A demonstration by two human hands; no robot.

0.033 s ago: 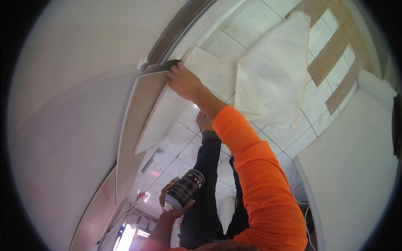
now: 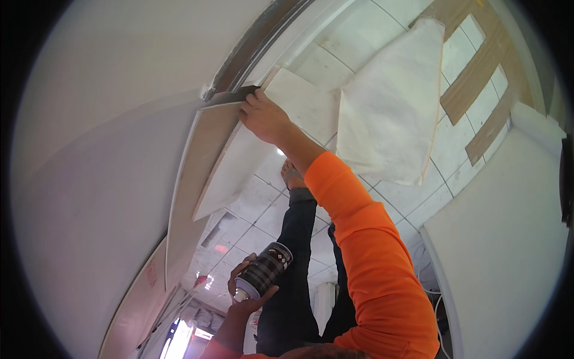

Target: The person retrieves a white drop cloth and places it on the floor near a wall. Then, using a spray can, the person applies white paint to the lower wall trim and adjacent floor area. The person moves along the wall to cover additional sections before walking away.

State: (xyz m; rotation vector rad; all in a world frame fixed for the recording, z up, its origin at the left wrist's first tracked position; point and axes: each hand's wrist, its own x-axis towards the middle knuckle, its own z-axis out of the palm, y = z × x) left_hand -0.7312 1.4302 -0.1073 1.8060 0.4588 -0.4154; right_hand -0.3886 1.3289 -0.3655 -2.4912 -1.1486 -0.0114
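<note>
My left hand (image 2: 244, 291) is wrapped around a spray can (image 2: 263, 270) with a dark patterned label, low in front of my legs. The can lies tilted, its pale nozzle end pointing down and left. Farther up, my right hand (image 2: 263, 118) is stretched out to the top corner of a beige board (image 2: 206, 131). Its fingers are closed on the edge of a dark flat piece (image 2: 244, 93), beside the foot of a brown door frame (image 2: 239, 57). The fingertips partly hide that piece, so its kind is unclear.
Another pale board (image 2: 230, 170) leans beside the beige one, along the white wall (image 2: 101, 179). A white sheet (image 2: 388, 107) lies on the tiled floor (image 2: 412, 203), near a brown cut-out panel (image 2: 478, 72). A large white panel (image 2: 502, 239) stands at right. My bare foot (image 2: 291, 173) is on the tiles.
</note>
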